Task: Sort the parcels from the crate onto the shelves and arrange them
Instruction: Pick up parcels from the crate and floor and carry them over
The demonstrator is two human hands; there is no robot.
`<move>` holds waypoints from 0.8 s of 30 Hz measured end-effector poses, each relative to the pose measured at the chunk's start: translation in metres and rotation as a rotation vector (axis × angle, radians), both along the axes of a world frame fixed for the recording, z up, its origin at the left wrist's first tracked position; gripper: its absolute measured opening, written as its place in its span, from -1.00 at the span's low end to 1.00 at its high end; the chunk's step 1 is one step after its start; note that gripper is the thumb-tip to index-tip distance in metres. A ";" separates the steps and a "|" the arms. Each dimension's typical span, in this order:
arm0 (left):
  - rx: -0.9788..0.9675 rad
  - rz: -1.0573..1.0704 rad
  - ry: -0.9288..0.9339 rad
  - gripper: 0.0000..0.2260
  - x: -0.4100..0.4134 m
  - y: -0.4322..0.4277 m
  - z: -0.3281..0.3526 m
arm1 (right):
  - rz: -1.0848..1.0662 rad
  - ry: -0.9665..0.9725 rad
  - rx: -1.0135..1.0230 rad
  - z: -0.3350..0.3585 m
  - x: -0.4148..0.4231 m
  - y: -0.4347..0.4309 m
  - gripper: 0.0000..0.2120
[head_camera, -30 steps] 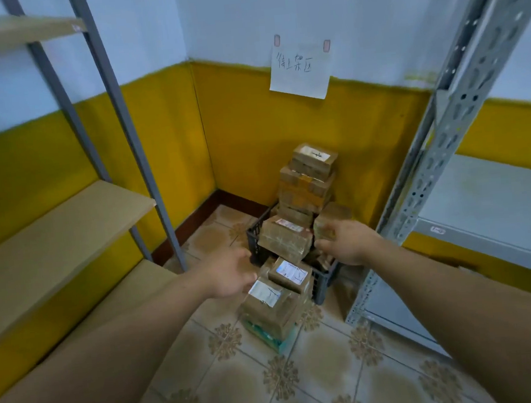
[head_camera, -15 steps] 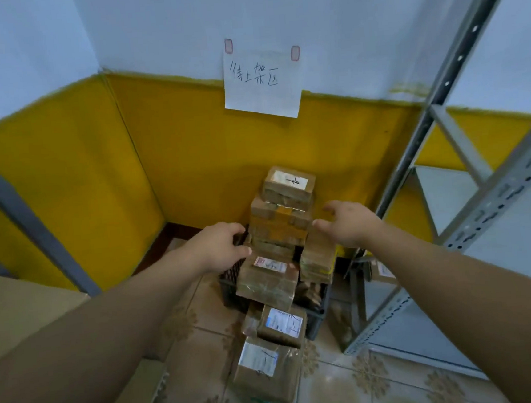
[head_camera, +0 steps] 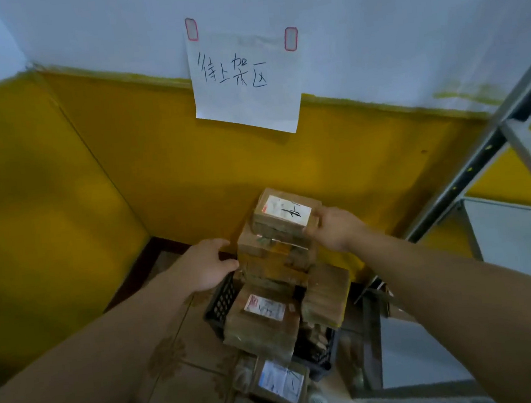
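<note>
Yellow corner [head_camera: 104,176] — right fingers [head_camera: 312,229] clasp top parcel [head_camera: 283,214] — right end.

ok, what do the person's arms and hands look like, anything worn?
Nothing worn that shows. The left hand and right hand are bare, with no gloves, rings or watch visible. The left forearm and right forearm are bare to the frame edge, with no sleeves in view.

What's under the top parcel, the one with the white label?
Under the top parcel: more brown taped parcels, stacked up out of the black crate. The stack's lower layers and the crate floor are covered by parcels in front.
</note>
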State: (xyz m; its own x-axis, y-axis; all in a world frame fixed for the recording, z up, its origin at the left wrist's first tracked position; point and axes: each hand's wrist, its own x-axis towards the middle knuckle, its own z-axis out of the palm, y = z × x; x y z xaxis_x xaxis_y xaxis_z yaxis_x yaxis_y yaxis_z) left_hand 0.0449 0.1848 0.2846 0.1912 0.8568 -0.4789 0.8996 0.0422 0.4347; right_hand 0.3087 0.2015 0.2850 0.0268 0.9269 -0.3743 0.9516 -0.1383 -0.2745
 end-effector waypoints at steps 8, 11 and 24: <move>-0.094 0.021 -0.046 -0.44 0.053 0.114 -0.075 | 0.010 -0.030 -0.074 -0.080 0.022 0.109 -0.36; -0.100 0.086 -0.104 -0.46 0.069 0.146 -0.101 | -0.006 -0.039 -0.046 -0.107 0.027 0.133 -0.33; -0.290 0.564 -0.487 -0.49 0.107 0.183 -0.154 | -0.042 0.012 -0.155 -0.154 0.050 0.151 0.12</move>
